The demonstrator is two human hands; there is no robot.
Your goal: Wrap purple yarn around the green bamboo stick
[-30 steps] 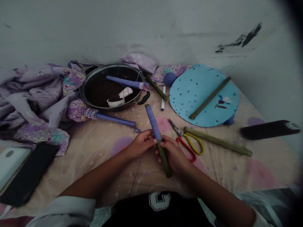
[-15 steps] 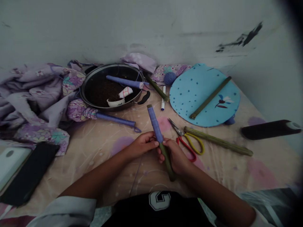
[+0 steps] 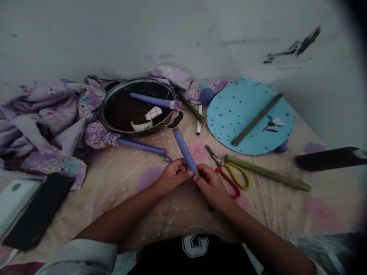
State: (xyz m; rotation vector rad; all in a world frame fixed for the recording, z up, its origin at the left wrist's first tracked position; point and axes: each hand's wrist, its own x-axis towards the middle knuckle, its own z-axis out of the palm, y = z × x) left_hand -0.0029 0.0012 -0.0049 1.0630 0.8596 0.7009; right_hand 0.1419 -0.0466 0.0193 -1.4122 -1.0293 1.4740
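Fingers of left hand and right hand pinch blue-wrapped stick at low end; stick points away, leaning left.

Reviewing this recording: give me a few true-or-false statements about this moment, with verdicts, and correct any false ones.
1. The left hand and right hand both grip a long stick wrapped in purple thread. True.
2. A narrow green bamboo strip lies on the round light-blue disc. True.
3. The metal scissors with red and yellow handles lie inside the round black pan. False: they lie on the pale bedsheet, right of the hands.
4. The right hand holds the white marker with a blue end. False: it lies on the bedsheet, touching neither hand.
5. A small white cup sits inside the black pan. True.
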